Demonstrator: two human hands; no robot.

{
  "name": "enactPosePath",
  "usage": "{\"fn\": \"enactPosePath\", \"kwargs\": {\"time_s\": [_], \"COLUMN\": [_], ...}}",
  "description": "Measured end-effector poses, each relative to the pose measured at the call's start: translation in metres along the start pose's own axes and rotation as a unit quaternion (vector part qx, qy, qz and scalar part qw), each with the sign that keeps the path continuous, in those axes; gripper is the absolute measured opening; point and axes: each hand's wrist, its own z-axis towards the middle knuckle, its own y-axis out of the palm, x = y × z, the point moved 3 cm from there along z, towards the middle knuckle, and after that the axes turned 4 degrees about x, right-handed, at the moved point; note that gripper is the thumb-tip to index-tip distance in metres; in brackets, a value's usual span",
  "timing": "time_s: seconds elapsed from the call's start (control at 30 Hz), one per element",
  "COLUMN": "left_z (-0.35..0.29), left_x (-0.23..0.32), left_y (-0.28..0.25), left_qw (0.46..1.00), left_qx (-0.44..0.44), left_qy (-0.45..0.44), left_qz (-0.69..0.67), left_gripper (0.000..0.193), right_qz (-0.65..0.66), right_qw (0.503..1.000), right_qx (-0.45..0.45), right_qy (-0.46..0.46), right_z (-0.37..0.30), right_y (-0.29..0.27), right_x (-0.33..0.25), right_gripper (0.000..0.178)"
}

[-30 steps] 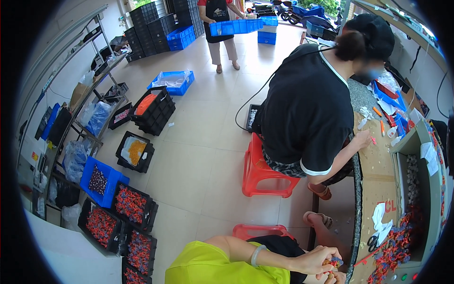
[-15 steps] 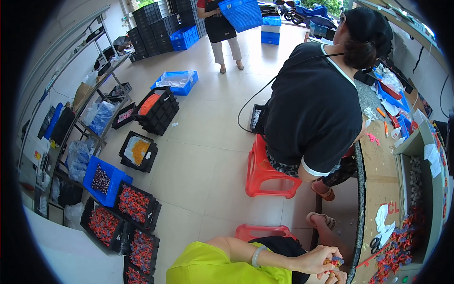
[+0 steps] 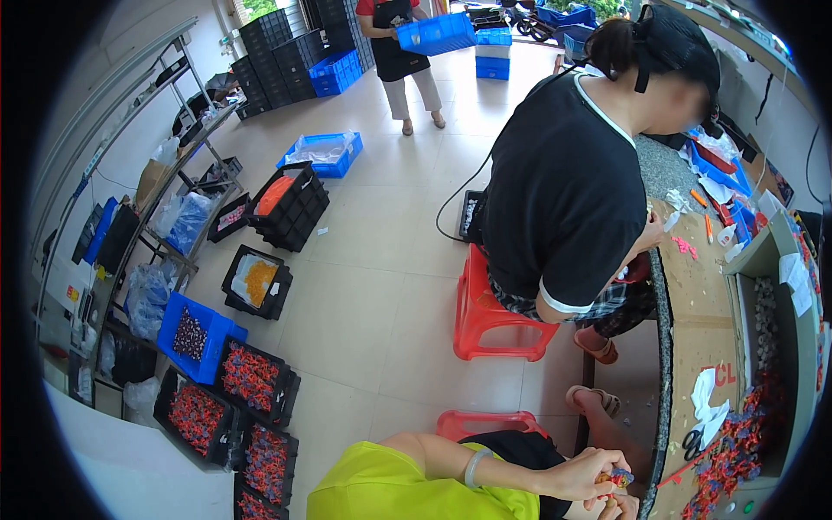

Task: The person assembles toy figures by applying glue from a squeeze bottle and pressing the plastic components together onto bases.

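Observation:
My left hand (image 3: 582, 476), with a bracelet at the wrist, is closed in a pinch on a small red, blue and yellow piece (image 3: 620, 477) over my lap by the table edge. Just below, my right hand (image 3: 620, 506) is closed too, its fingertips up against the piece; the lower frame edge cuts it off. The kind of piece is too small to make out. Nearest on the table is a heap of small red and purple pieces (image 3: 728, 458). Black scissors (image 3: 692, 444), a thin red stick (image 3: 685, 468) and white tissue (image 3: 708, 412) lie beside the heap.
A co-worker (image 3: 572, 191) in black sits on a red stool (image 3: 503, 321) at the table. Crates of red and purple pieces (image 3: 251, 373) line the left floor, near a metal rack (image 3: 156, 208). At the back, a person (image 3: 394, 52) holds a blue crate (image 3: 438, 35).
The co-worker has turned and bowed their head toward the table, with a hand raised into sight. The blue crate at the back is tipped flatter. My hands stay nearly still.

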Motion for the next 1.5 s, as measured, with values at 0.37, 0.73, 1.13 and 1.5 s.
{"fn": "enactPosePath", "kwargs": {"time_s": [0.37,0.73,1.13,1.5], "left_z": [0.006,0.001,0.008,0.018], "left_x": [0.005,-0.009,-0.002,0.004], "left_y": [0.003,0.006,0.005,0.03], "left_qw": [0.999,0.999,0.994,0.986], "left_qx": [-0.014,0.001,-0.046,-0.099], "left_qy": [-0.02,0.015,-0.083,-0.127], "left_qz": [0.022,0.049,-0.055,-0.037], "left_gripper": [0.031,0.029,0.032,0.037], "right_qz": [-0.009,0.002,0.012,0.006], "right_qw": [0.999,1.0,0.997,0.996], "right_qx": [0.007,0.007,0.047,0.086], "right_qy": [-0.038,-0.002,-0.062,-0.02], "right_z": [0.003,-0.004,0.005,-0.013], "right_y": [-0.003,-0.004,-0.011,-0.035], "right_x": [0.005,0.005,0.037,0.045], "right_gripper": [0.008,0.008,0.013,0.012]}}
